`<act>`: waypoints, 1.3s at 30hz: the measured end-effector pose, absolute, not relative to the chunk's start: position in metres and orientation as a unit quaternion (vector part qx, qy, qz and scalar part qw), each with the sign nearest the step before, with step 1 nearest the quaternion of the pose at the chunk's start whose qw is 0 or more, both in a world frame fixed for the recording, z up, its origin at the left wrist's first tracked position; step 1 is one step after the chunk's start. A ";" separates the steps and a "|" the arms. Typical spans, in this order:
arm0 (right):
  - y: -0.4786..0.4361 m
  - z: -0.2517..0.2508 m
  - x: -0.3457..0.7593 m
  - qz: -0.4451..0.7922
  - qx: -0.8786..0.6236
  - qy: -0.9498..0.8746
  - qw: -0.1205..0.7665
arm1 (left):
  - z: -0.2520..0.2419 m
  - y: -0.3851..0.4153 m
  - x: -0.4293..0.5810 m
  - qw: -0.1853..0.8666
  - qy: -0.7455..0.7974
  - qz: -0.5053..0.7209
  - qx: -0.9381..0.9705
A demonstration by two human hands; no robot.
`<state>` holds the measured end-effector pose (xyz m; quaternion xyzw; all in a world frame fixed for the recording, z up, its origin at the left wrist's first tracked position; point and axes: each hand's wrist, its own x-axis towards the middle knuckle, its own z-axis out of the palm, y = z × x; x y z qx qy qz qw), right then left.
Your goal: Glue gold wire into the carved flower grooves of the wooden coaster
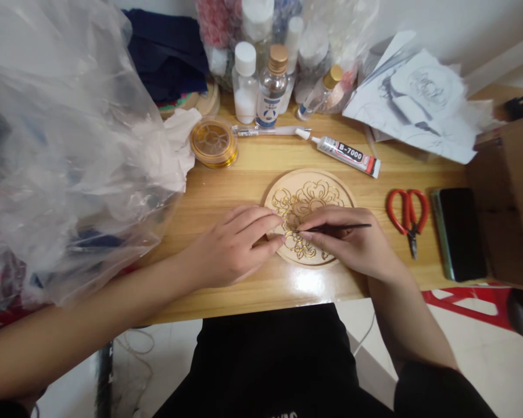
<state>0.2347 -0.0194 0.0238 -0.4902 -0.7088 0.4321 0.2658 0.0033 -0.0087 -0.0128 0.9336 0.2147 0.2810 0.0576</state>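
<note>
A round wooden disc (331, 187) with a gold wire flower pattern (307, 200) lies on the wooden table (244, 180) in front of me. My left hand (233, 244) rests at the disc's left edge, fingers together and fingertips pressing on the disc. My right hand (353, 244) covers the disc's lower right part and pinches a thin dark tool (344, 227), whose tip points left onto the gold wire near my left fingertips.
Behind the disc lie a B-7000 glue tube (348, 155), a white pen (270, 131), a spool of gold wire (213, 141) and several bottles (271, 87). Red scissors (408, 212) and a phone (459, 232) lie right. A large plastic bag (65, 145) fills the left; drawings (418, 98) lie back right.
</note>
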 end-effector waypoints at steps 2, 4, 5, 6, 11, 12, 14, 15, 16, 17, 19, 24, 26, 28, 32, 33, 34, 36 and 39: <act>-0.019 0.024 0.234 0.434 -0.489 -0.707 0.269 | -0.013 -0.009 0.003 0.054 0.212 0.281 0.934; -0.019 0.023 0.234 0.433 -0.490 -0.706 0.271 | -0.012 -0.008 0.004 0.049 0.214 0.283 0.934; -0.019 0.023 0.234 0.432 -0.492 -0.705 0.272 | -0.012 -0.008 0.004 0.047 0.216 0.285 0.933; -0.019 0.023 0.234 0.432 -0.493 -0.705 0.272 | -0.011 -0.008 0.005 0.045 0.219 0.288 0.931; -0.019 0.025 0.233 0.441 -0.506 -0.685 0.282 | -0.010 -0.008 0.005 0.039 0.221 0.276 0.935; -0.019 0.025 0.233 0.444 -0.512 -0.676 0.290 | -0.009 -0.008 0.004 0.040 0.222 0.275 0.935; -0.020 0.025 0.233 0.444 -0.527 -0.651 0.319 | -0.008 -0.007 0.003 0.042 0.234 0.293 0.926; -0.020 0.023 0.234 0.440 -0.536 -0.635 0.340 | -0.008 -0.007 0.002 0.042 0.248 0.307 0.918; -0.020 0.022 0.234 0.433 -0.545 -0.620 0.362 | -0.007 -0.006 0.001 0.044 0.266 0.319 0.909; -0.020 0.020 0.235 0.423 -0.554 -0.604 0.386 | -0.006 -0.006 0.001 0.048 0.284 0.328 0.900; -0.020 0.016 0.237 0.398 -0.573 -0.570 0.435 | -0.005 -0.005 0.000 0.068 0.314 0.335 0.886; -0.011 0.013 0.236 0.337 -0.584 -0.506 0.537 | -0.002 -0.005 0.000 0.111 0.340 0.315 0.879; -0.006 0.013 0.236 0.317 -0.566 -0.498 0.575 | 0.000 -0.006 -0.001 0.122 0.355 0.286 0.882; -0.002 0.012 0.237 0.301 -0.533 -0.497 0.615 | 0.001 -0.006 -0.001 0.139 0.371 0.251 0.883; 0.006 0.006 0.244 0.298 -0.508 -0.502 0.633 | 0.002 -0.006 -0.001 0.154 0.378 0.218 0.886; 0.008 0.004 0.245 0.299 -0.501 -0.501 0.639 | 0.001 -0.006 -0.001 0.152 0.375 0.221 0.887; 0.010 0.001 0.245 0.294 -0.488 -0.496 0.655 | -0.001 -0.005 -0.001 0.148 0.370 0.228 0.888; 0.014 -0.003 0.243 0.278 -0.467 -0.481 0.688 | -0.005 -0.004 0.000 0.137 0.360 0.249 0.888; 0.018 -0.006 0.239 0.280 -0.478 -0.458 0.696 | -0.009 -0.003 0.000 0.124 0.347 0.272 0.889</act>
